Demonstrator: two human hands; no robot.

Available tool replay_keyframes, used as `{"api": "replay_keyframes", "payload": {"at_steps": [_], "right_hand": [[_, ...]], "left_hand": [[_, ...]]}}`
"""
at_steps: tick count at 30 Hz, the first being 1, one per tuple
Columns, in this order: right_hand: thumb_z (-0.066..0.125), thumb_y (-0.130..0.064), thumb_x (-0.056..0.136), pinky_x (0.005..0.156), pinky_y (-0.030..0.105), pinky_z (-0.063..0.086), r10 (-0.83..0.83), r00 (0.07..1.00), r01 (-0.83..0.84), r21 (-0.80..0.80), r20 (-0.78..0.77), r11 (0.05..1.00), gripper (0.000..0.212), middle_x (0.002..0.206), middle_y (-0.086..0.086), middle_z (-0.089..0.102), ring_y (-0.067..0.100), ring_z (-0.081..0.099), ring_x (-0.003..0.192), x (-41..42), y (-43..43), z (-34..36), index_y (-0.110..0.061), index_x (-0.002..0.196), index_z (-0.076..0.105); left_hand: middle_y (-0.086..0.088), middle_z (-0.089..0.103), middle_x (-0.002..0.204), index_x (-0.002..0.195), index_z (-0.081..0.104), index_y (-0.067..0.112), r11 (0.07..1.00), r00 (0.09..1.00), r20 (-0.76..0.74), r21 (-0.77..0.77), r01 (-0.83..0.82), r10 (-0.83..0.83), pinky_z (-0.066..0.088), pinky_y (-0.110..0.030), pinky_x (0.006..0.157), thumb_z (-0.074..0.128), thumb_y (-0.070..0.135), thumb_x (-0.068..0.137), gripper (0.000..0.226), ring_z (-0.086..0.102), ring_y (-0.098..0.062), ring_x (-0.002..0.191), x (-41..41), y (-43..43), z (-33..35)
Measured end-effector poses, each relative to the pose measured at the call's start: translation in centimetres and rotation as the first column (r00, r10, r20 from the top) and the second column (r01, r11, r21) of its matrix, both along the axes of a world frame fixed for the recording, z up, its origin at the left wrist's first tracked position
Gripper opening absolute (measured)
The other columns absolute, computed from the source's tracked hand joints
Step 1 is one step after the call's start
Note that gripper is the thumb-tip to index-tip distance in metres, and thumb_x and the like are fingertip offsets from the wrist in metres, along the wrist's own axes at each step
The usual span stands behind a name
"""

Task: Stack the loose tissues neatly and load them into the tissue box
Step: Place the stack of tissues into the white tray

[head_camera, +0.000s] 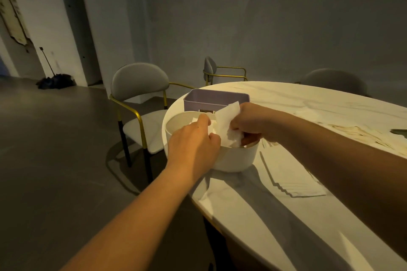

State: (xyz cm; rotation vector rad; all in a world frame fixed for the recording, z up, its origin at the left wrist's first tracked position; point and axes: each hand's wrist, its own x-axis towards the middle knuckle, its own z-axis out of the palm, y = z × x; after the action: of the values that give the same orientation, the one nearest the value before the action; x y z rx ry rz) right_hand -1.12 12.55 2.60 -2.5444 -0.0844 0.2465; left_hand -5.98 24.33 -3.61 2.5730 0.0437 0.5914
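A white oval tissue box (233, 158) stands open at the left edge of the white table (286, 222). Both my hands are over its opening. My right hand (251, 123) grips a bunch of white tissues (229, 125) that stick up out of the box. My left hand (193, 143) lies over the box's near left rim, its fingers curled and touching the tissues; whether it pinches them is hidden. A fanned stack of flat tissues (293, 182) lies on the table right of the box. More loose tissues (361, 134) are spread farther right.
A purple rectangular container (215, 99) stands just behind the box. Grey chairs with gold frames (141, 103) stand left of and behind the table. A dark object (398, 131) lies at the right edge. The floor drops away left of the table edge.
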Motion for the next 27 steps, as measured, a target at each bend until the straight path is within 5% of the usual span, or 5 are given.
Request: {"api": "replay_keyframes", "payload": {"at_steps": [6,10,16,20,27], "right_hand": [[0.058,-0.019,0.094,0.064,0.018,0.05,-0.024,0.999,0.023,-0.013,-0.044,1.0,0.034,0.105,0.009,0.059,0.014,0.057,0.074,0.9,0.2,-0.4,-0.011,0.126,0.051],[0.058,-0.023,0.094,0.075,0.024,0.049,0.046,0.998,-0.04,-0.172,0.03,0.984,0.038,0.099,0.005,0.052,0.019,0.055,0.085,1.2,0.2,-0.1,-0.014,0.129,0.047],[0.061,-0.022,0.092,0.053,0.019,0.046,0.13,0.988,-0.099,-0.321,0.077,0.942,0.033,0.087,0.003,0.051,0.017,0.054,0.068,1.8,-0.8,1.9,-0.014,0.123,0.051],[0.057,-0.028,0.094,0.069,0.021,0.046,0.283,0.959,-0.246,-0.516,-0.007,0.821,0.019,0.08,-0.002,0.053,0.016,0.054,0.077,1.5,-0.6,1.2,-0.014,0.107,0.057],[0.042,-0.026,0.101,0.098,0.026,0.038,0.43,0.888,-0.413,-0.687,-0.161,0.597,0.037,0.128,0.007,0.056,0.018,0.048,0.104,0.2,-0.4,0.0,-0.011,0.133,0.052]], "left_hand": [[0.001,0.064,0.109,0.126,0.045,0.025,0.997,0.998,0.064,0.081,-0.006,0.0,0.051,-0.028,0.081,0.039,0.03,0.099,0.029,0.058,-0.013,0.09,0.0,-0.1,-0.3],[0.001,0.063,0.115,0.131,0.043,0.027,0.995,0.998,0.061,0.101,-0.023,0.017,0.05,-0.029,0.087,0.038,0.032,0.099,0.032,0.06,-0.015,0.095,0.1,-0.2,-0.4],[0.001,0.061,0.123,0.133,0.043,0.027,0.991,0.998,0.045,0.128,-0.039,0.033,0.048,-0.03,0.092,0.038,0.035,0.1,0.034,0.06,-0.017,0.102,0.1,-0.3,-0.3],[0.001,0.062,0.124,0.128,0.051,0.025,0.989,0.999,0.035,0.147,-0.032,0.027,0.047,-0.031,0.096,0.038,0.033,0.1,0.032,0.06,-0.017,0.105,0.0,-0.4,-0.1],[0.001,0.061,0.122,0.127,0.051,0.026,0.987,1.0,0.007,0.16,-0.025,0.025,0.048,-0.031,0.094,0.036,0.032,0.1,0.031,0.057,-0.015,0.102,-0.4,-0.3,-0.2]]}}
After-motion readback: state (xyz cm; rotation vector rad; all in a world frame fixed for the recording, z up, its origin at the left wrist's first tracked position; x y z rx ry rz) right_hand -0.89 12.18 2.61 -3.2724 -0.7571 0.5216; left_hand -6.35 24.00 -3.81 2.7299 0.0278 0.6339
